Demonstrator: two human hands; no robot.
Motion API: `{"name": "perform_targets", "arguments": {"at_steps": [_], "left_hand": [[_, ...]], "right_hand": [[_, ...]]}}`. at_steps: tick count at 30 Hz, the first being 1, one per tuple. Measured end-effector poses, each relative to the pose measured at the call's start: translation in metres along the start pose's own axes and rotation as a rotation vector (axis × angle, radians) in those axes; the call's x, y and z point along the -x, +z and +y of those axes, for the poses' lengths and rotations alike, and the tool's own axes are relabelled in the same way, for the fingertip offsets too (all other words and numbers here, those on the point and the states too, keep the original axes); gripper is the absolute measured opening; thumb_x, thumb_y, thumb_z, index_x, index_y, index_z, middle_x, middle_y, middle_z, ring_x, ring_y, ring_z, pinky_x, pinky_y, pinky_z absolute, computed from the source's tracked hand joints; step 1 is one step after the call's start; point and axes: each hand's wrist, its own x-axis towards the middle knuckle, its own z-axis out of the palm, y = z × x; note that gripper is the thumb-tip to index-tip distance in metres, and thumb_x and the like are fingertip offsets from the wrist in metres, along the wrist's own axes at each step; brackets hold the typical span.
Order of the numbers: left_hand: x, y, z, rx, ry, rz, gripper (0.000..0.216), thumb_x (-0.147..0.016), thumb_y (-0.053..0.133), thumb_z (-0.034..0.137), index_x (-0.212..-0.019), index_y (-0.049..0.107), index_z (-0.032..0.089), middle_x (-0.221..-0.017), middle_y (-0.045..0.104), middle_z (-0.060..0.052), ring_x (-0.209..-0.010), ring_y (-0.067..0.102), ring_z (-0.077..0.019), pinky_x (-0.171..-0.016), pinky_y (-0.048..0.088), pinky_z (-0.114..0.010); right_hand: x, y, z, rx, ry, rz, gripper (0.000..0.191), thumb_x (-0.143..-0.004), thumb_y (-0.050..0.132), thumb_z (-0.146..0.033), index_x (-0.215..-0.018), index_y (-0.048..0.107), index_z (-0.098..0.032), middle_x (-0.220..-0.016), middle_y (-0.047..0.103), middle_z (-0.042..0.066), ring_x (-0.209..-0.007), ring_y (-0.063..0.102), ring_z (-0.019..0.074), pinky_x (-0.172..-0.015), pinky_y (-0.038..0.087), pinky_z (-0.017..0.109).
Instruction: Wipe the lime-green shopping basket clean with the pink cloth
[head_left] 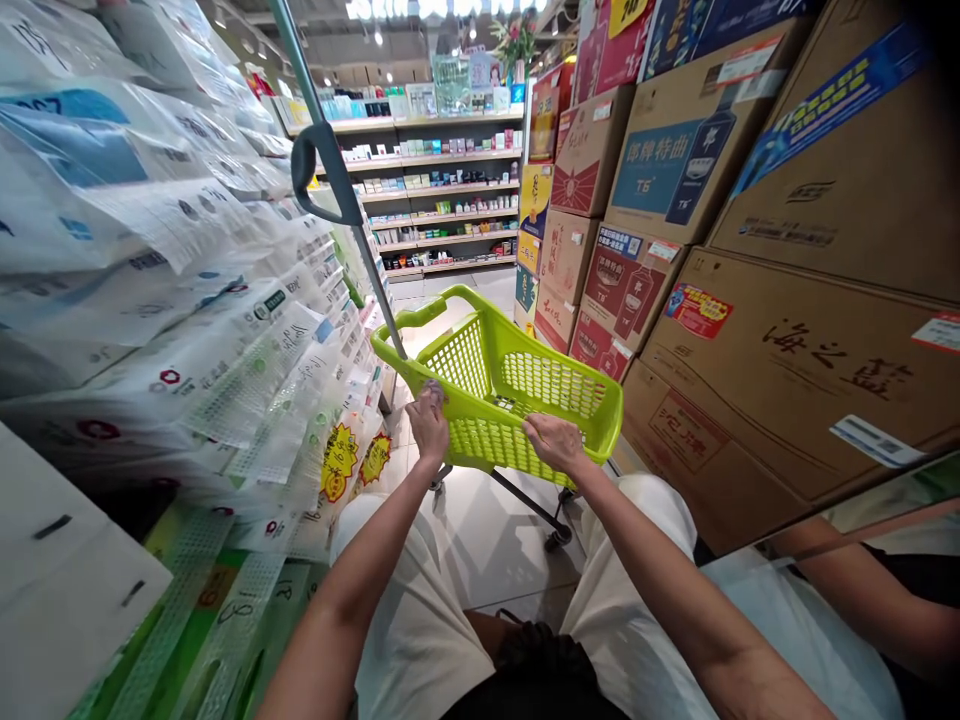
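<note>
In front of me stands a lime-green shopping cart [480, 432] with a perforated basket, its inside bare where I can see it. Against its upper side near the handle end, my left hand [429, 430] is closed on a small greyish-purple crumpled cloth [433, 392]; its fingertips are partly hidden. My right hand [555, 442] grips the near top rim of the basket, fingers curled over the edge. A grey pole [379, 275] with a dark loop grip [324, 175] rises from the cart's left end.
Stacked plastic-wrapped packs [247, 370] line the left side closely. Cardboard cartons [787, 350] are piled high on the right. Shelves of small goods [442, 185] stand across the far end of the narrow tiled aisle. A mirror-like surface [862, 570] sits low right.
</note>
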Motion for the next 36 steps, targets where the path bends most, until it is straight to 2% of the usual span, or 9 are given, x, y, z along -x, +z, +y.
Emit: {"name": "perform_targets", "arguments": {"at_steps": [4,9,14,17,19,24,29,34,36], "left_hand": [[0.002,-0.001,0.006,0.005,-0.045,0.107,0.040,-0.098,0.049,0.017,-0.136,0.061,0.026,-0.120,0.050,-0.014,-0.103,0.058,-0.0266,-0.086,0.053,-0.038],[0.026,0.014,0.018,0.059,0.084,-0.078,0.033,-0.095,0.053,0.014,-0.123,0.068,0.024,-0.111,0.053,-0.011,-0.096,0.058,-0.0240,-0.086,0.053,-0.037],[0.034,0.021,0.028,0.103,-0.085,0.101,0.036,-0.097,0.051,0.017,-0.130,0.062,0.024,-0.119,0.052,-0.013,-0.104,0.059,-0.0257,-0.091,0.054,-0.039],[0.054,0.029,0.033,0.150,-0.065,-0.076,0.030,-0.096,0.053,0.017,-0.123,0.065,0.022,-0.110,0.055,-0.011,-0.093,0.060,-0.0241,-0.087,0.055,-0.040],[0.069,0.036,0.035,0.196,-0.010,-0.186,0.026,-0.094,0.057,0.018,-0.117,0.067,0.023,-0.104,0.056,-0.009,-0.093,0.060,-0.0240,-0.093,0.055,-0.042],[0.084,0.047,0.049,0.255,-0.125,-0.076,0.030,-0.096,0.055,0.021,-0.124,0.064,0.026,-0.113,0.057,-0.011,-0.103,0.060,-0.0253,-0.097,0.054,-0.042],[0.115,0.060,0.064,0.332,-0.007,-0.303,0.029,-0.095,0.060,0.025,-0.124,0.065,0.025,-0.114,0.058,-0.009,-0.101,0.063,-0.0235,-0.100,0.053,-0.042],[0.127,0.065,0.068,0.338,-0.131,-0.195,0.031,-0.098,0.054,0.027,-0.128,0.060,0.023,-0.122,0.060,-0.014,-0.110,0.062,-0.0264,-0.106,0.049,-0.045],[0.130,0.065,0.067,0.329,-0.113,-0.225,0.032,-0.098,0.055,0.026,-0.129,0.059,0.022,-0.123,0.060,-0.014,-0.113,0.062,-0.0270,-0.107,0.049,-0.044]], "right_hand": [[-0.003,-0.003,0.012,-0.078,0.073,-0.104,0.051,-0.108,0.026,-0.043,-0.102,0.073,-0.025,-0.098,0.076,0.004,-0.091,0.065,0.0191,-0.068,0.034,0.027],[-0.010,-0.006,0.027,-0.244,0.156,-0.218,0.060,-0.106,0.024,-0.053,-0.112,0.078,-0.027,-0.106,0.078,0.006,-0.102,0.066,0.0246,-0.082,0.044,0.030],[-0.014,-0.010,0.037,-0.601,0.328,-0.339,0.075,-0.100,0.019,-0.071,-0.116,0.080,-0.031,-0.124,0.076,0.004,-0.121,0.063,0.0335,-0.110,0.041,0.048],[-0.013,-0.010,0.040,-0.838,0.377,-0.380,0.081,-0.096,0.021,-0.079,-0.118,0.080,-0.029,-0.129,0.074,0.005,-0.129,0.059,0.0358,-0.119,0.033,0.054],[-0.014,-0.008,0.042,-0.958,0.383,-0.366,0.083,-0.094,0.023,-0.081,-0.116,0.081,-0.026,-0.126,0.075,0.006,-0.131,0.058,0.0358,-0.123,0.028,0.053],[-0.020,-0.005,0.051,-1.269,0.378,-0.297,0.092,-0.095,0.008,-0.077,-0.118,0.078,-0.022,-0.118,0.078,0.010,-0.129,0.060,0.0340,-0.123,0.026,0.054],[-0.026,0.002,0.053,-1.377,0.457,-0.248,0.085,-0.095,0.011,-0.074,-0.117,0.075,-0.022,-0.119,0.078,0.010,-0.129,0.060,0.0322,-0.119,0.031,0.053],[-0.028,0.007,0.045,-1.497,0.487,-0.286,0.079,-0.095,0.014,-0.072,-0.118,0.073,-0.025,-0.122,0.077,0.009,-0.129,0.060,0.0313,-0.115,0.036,0.051],[-0.027,0.007,0.041,-1.529,0.489,-0.302,0.077,-0.096,0.013,-0.069,-0.119,0.072,-0.025,-0.124,0.076,0.009,-0.131,0.060,0.0306,-0.115,0.035,0.051]]}}
